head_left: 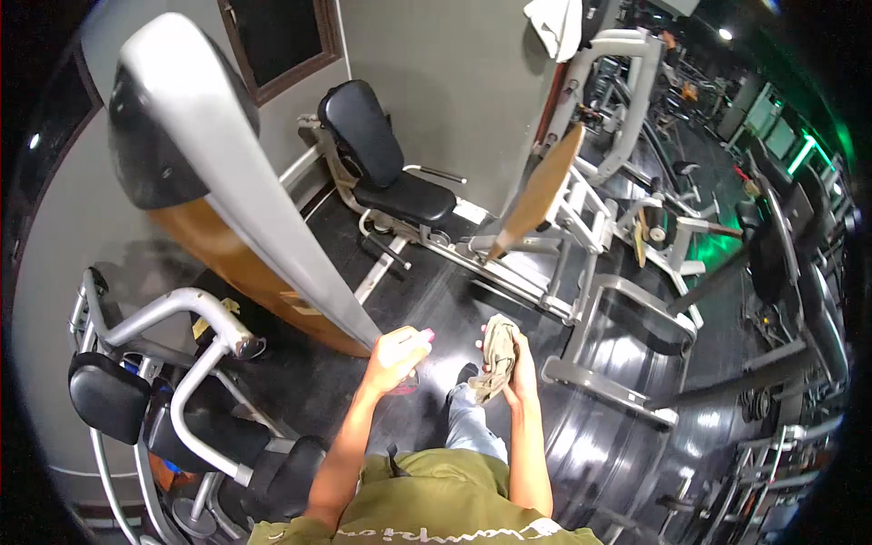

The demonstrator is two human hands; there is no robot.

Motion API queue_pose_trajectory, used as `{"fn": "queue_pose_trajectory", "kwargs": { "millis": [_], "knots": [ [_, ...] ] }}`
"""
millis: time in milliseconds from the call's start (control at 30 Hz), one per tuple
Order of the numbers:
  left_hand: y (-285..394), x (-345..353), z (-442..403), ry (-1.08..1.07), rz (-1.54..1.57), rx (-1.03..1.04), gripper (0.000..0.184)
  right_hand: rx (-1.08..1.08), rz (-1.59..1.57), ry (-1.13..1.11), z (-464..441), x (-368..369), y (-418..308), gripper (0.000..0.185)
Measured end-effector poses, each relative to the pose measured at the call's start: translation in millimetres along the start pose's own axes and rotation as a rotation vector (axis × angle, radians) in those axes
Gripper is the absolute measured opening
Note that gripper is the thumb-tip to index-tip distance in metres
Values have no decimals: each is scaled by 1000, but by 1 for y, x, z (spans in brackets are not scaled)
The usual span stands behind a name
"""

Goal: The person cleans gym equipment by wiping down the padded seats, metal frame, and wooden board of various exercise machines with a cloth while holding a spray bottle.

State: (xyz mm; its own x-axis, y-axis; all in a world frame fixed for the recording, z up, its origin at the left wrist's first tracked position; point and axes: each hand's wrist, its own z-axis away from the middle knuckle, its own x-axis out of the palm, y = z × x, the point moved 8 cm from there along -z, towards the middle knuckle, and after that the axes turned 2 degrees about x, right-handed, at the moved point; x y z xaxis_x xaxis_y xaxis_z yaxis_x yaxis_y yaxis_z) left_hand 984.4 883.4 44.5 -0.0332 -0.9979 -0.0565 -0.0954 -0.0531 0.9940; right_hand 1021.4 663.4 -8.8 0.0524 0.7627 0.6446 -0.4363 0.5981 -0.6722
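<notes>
My left hand (392,360) is closed around a small bottle (427,336). Its pink top shows above my fingers and a clear, pinkish base below them; the rest is hidden by the hand. In my right hand (523,371) is a bunched olive-beige cloth (497,356), gripped from its right side and held at about the same height as the bottle. The two hands are apart, in front of my body above the dark floor.
A tall grey-and-orange machine column (245,209) leans in at left. Beyond it stands a leg press with a black padded seat (404,198) and a tan footplate (542,195). A chest machine (195,336) is close at left; metal frames (604,354) stand right.
</notes>
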Motion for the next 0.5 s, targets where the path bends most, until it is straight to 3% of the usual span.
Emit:
{"fn": "queue_pose_trajectory", "kwargs": {
  "millis": [300, 500],
  "knots": [
    [1, -1, -143, 195, 36, -32, 15, 102, 140, -120, -169, 33, -91, 43],
    [-23, -20, -216, 275, 46, -131, 10, 49, 185, -50, -248, 45, -129, 39]
  ]
}}
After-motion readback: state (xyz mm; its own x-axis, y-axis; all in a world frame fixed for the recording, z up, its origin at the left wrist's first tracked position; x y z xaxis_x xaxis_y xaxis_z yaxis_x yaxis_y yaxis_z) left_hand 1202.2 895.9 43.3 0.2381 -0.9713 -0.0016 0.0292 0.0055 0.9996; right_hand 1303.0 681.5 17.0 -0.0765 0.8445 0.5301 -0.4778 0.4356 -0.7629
